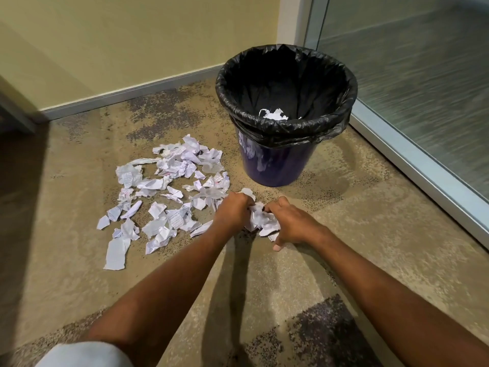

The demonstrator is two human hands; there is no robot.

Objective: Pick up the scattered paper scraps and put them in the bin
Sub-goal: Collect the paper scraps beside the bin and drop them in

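Several torn and crumpled white paper scraps [169,192] lie scattered on the carpet, left of a dark blue bin [275,165] lined with a black bag. A few white scraps [274,114] lie at the bottom of the bin. In front of the bin my left hand [232,210] and my right hand [291,223] close around a bunch of crumpled scraps [262,221] low over the floor, fingers curled into it from both sides.
The bin stands in a corner between a yellow wall with a grey baseboard [127,94] and a frosted glass panel [412,83] in a metal frame on the right. A pale trouser knee [84,356] shows at the bottom left. Carpet stretches around.
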